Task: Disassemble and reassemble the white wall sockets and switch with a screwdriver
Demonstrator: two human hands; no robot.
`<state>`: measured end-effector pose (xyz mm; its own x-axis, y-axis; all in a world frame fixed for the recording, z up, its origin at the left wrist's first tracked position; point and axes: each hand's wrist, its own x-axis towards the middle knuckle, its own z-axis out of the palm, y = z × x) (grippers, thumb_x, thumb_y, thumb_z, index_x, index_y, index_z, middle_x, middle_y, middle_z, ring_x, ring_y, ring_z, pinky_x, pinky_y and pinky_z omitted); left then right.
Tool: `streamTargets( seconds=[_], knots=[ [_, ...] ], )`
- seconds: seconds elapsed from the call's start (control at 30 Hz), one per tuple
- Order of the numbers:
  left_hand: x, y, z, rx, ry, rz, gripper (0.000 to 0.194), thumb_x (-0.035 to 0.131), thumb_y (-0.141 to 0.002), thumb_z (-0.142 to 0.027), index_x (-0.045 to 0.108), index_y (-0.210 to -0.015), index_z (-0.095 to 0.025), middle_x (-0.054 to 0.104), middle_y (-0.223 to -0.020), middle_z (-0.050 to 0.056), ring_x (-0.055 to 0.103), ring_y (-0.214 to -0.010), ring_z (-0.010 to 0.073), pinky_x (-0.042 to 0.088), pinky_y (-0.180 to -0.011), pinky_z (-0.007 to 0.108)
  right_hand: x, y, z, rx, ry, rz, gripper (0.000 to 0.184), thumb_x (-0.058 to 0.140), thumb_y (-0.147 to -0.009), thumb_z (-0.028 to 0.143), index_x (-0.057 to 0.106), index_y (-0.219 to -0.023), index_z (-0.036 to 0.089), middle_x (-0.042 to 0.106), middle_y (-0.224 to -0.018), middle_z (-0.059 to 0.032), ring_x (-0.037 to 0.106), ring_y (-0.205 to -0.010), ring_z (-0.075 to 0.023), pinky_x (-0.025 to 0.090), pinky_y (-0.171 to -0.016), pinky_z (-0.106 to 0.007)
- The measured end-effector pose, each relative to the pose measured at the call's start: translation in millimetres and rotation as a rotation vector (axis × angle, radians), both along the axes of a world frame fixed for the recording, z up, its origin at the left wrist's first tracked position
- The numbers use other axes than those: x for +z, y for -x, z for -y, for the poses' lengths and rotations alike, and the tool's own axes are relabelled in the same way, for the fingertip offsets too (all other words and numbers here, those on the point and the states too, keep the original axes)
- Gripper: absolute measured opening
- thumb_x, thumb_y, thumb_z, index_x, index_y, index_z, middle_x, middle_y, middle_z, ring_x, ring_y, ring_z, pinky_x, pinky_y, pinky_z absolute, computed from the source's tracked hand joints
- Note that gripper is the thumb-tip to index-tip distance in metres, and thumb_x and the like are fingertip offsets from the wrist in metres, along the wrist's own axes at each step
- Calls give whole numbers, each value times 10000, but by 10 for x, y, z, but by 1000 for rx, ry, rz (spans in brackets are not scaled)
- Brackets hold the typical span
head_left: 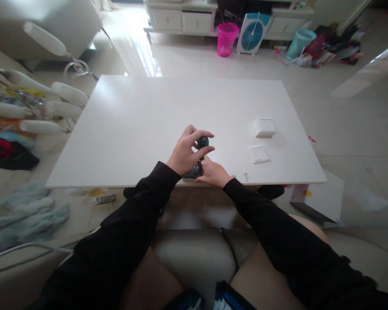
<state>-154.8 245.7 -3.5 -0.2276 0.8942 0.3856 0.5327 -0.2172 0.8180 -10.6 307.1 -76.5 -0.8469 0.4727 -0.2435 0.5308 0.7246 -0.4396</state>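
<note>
My left hand (189,148) is closed around a screwdriver (202,142) with a green and black handle. The screwdriver stands nearly upright, and its tip is hidden behind my fingers. Below it, at the table's near edge, lies a small dark piece (191,171) with fine metal-looking details, perhaps the back of a wall socket or switch. My right hand (215,172) grips this piece from its right side, thumb against it and fingers close to the screwdriver's lower end. My hands hide part of the piece.
On the white table (142,112), to the right, are a white wall socket (265,127), a thin white frame plate (259,154) and a tiny pale object (246,176). A lamp (64,92) with white shades stands at the left. Beyond are a pink basket (226,39) and a fan (252,34).
</note>
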Motion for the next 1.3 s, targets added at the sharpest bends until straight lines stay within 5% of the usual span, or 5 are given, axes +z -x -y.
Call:
streamTargets(
  seconds=[0.3, 0.77, 1.3],
  knots=[
    [35, 78, 23, -69, 45, 228, 463, 762, -785, -166, 690, -1242, -192, 691, -937, 35, 676, -878, 164, 607, -833, 346, -30, -2, -4, 11, -1, -12, 701, 862, -767, 435, 517, -1316, 167, 525, -1363, -148, 670, -1134, -326, 588, -902, -426],
    [142, 180, 66, -384, 164, 413, 260, 666, -867, -153, 729, -1118, -173, 769, -1121, 104, 724, -1104, 249, 592, -1012, 450, -52, -12, -7, -4, 57, -51, 758, 889, -745, 398, 487, -1350, 179, 549, -1346, -128, 645, -1202, -327, 560, -973, -418],
    [88, 127, 67, -133, 61, 148, 261, 805, -758, -284, 680, -963, -180, 712, -986, 57, 684, -906, 178, 603, -766, 324, -73, -2, -17, 5, 13, 0, 687, 856, -768, 443, 526, -1302, 163, 558, -1345, -152, 674, -1136, -338, 583, -914, -437]
  ],
)
